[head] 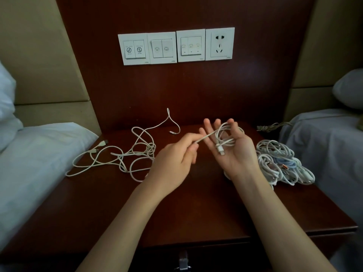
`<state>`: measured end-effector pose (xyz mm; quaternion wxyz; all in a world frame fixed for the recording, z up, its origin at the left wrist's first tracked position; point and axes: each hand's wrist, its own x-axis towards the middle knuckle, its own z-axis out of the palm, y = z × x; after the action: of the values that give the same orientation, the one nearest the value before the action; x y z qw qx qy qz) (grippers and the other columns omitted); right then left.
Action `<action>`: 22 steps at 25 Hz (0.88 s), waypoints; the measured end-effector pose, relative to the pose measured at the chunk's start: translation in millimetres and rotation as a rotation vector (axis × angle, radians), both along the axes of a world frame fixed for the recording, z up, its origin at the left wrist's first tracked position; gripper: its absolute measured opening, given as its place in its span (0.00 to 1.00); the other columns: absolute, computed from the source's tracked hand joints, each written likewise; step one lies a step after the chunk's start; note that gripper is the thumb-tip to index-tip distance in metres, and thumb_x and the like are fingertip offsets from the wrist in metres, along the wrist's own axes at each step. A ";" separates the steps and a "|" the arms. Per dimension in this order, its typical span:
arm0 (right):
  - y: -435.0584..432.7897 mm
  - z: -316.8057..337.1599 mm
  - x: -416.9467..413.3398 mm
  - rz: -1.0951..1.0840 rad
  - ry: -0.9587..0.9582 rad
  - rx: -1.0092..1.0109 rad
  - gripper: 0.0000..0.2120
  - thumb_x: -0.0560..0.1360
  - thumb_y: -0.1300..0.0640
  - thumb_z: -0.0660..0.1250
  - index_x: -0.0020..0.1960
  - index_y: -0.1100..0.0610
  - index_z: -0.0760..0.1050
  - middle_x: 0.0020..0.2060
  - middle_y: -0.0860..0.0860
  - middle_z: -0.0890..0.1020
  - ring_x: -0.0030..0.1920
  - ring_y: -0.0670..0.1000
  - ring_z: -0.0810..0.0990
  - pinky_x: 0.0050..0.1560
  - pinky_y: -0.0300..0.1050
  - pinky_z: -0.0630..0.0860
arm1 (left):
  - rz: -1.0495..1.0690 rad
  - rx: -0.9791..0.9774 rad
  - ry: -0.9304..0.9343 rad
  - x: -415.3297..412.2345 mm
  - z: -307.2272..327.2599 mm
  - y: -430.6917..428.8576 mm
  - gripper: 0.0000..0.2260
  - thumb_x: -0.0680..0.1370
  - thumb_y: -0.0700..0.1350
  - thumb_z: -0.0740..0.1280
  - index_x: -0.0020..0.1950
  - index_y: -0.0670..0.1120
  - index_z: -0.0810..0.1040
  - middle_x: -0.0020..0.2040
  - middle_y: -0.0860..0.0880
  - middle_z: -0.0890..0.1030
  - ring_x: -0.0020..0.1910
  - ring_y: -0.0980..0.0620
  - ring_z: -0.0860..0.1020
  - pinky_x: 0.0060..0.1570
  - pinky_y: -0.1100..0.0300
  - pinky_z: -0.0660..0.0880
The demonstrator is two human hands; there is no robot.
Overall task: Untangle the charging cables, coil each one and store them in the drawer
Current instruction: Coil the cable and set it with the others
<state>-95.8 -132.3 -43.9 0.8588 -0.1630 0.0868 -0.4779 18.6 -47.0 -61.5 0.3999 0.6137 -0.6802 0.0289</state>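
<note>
Here, white cable end pinched in left hand, coils looped round upturned, straight-fingered right hand.

Open nightstand top in front, between tangled cables left and cable pile right.

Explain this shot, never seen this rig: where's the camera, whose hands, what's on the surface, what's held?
No robot: one camera worn on a person's head looks down at their two bare hands over a dark wooden nightstand. The right hand, palm up with fingers straight, carries a white charging cable looped round them; the left hand pinches its loose stretch. A tangle of cables lies on the left, a pile of bundled cables on the right.
</note>
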 end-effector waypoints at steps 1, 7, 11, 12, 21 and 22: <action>-1.9 -0.1 -0.5 -0.011 -0.014 0.000 0.11 0.82 0.54 0.54 0.45 0.57 0.70 0.35 0.53 0.78 0.36 0.53 0.83 0.42 0.52 0.81 | -0.042 0.047 -0.037 -2.8 1.0 1.1 0.15 0.81 0.46 0.58 0.68 0.54 0.71 0.38 0.59 0.75 0.36 0.64 0.75 0.38 0.63 0.72; -5.4 -5.6 4.3 -0.067 0.275 -0.166 0.09 0.83 0.59 0.51 0.45 0.55 0.65 0.31 0.51 0.67 0.21 0.43 0.62 0.20 0.33 0.61 | -0.107 0.283 -0.288 -1.0 16.1 7.3 0.15 0.81 0.42 0.57 0.65 0.55 0.73 0.45 0.59 0.76 0.41 0.59 0.74 0.44 0.57 0.73; -5.8 -5.8 5.7 -0.058 0.346 -0.184 0.10 0.83 0.57 0.50 0.46 0.54 0.67 0.30 0.50 0.66 0.21 0.43 0.60 0.20 0.34 0.60 | 0.114 -0.078 -0.437 7.1 17.9 14.4 0.10 0.78 0.52 0.58 0.46 0.50 0.75 0.32 0.55 0.77 0.31 0.55 0.77 0.30 0.58 0.71; -4.8 -5.6 5.7 -0.037 0.350 -0.177 0.10 0.83 0.56 0.50 0.46 0.54 0.67 0.30 0.50 0.66 0.21 0.43 0.59 0.20 0.34 0.60 | 0.059 -0.133 -0.428 8.0 15.8 12.8 0.12 0.77 0.53 0.57 0.45 0.49 0.77 0.31 0.55 0.77 0.30 0.55 0.76 0.28 0.59 0.71; 15.9 -9.2 4.9 0.410 0.683 -0.512 0.21 0.78 0.40 0.52 0.45 0.55 0.73 0.30 0.49 0.75 0.30 0.46 0.69 0.28 0.36 0.63 | 0.142 0.019 -0.129 -3.0 14.2 6.7 0.19 0.67 0.64 0.67 0.43 0.52 0.67 0.28 0.55 0.73 0.28 0.58 0.71 0.28 0.68 0.61; 17.1 -8.8 3.9 0.454 0.678 -0.533 0.23 0.75 0.37 0.53 0.46 0.55 0.74 0.31 0.49 0.76 0.30 0.45 0.68 0.26 0.35 0.61 | 0.213 0.081 -0.113 -1.8 15.5 7.2 0.22 0.65 0.66 0.67 0.44 0.52 0.65 0.29 0.55 0.72 0.28 0.59 0.71 0.28 0.66 0.62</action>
<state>-91.9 -115.2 -52.7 0.7931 -0.5384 0.1987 -0.2042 16.8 -39.8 -46.0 0.3302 0.6956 -0.6333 0.0782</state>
